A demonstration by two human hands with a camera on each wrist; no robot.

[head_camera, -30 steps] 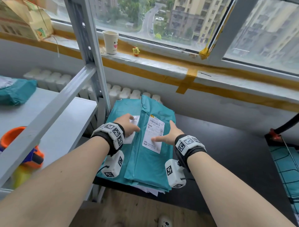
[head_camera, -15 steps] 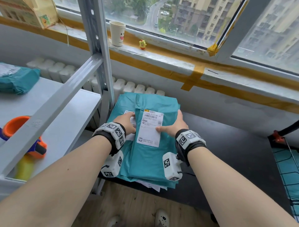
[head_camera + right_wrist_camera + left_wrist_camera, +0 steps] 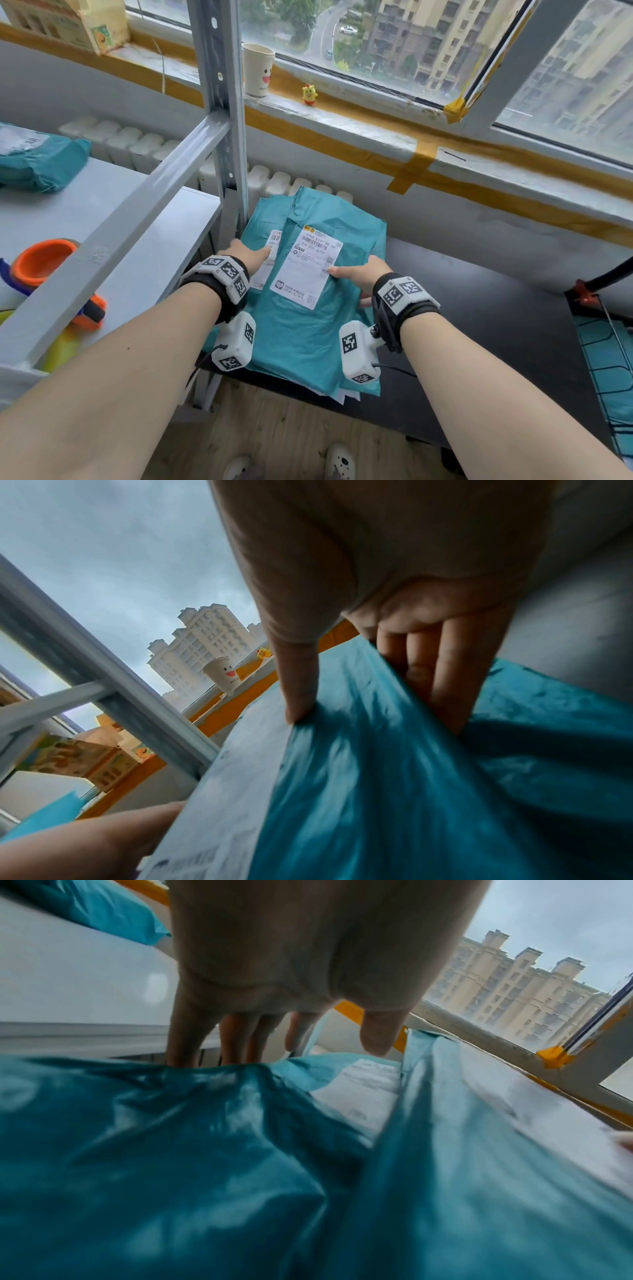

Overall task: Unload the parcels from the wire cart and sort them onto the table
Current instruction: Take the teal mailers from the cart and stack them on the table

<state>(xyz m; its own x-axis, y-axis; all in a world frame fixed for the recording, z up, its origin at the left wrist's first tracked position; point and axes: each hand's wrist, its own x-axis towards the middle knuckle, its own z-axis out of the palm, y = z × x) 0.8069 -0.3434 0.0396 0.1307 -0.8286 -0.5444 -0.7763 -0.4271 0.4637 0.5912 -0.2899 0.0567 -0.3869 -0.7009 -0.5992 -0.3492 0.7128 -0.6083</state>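
On the black table (image 3: 513,325), both hands, left hand (image 3: 248,255) and right hand (image 3: 359,275), grip a pile of teal parcels (image 3: 308,335). More parcels wait in the wire cart (image 3: 606,359).

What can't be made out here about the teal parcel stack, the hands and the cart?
- Parcel count: in the head view the top parcel covers the stack, only edges showing.
- Label text: too small in the head view, blurred in both wrist views.
- Left hand fingertips: hidden behind the parcels' edge in the left wrist view.
- Right hand fingers: tucked under the parcel's side.
- Wire cart: cut off by the right edge.
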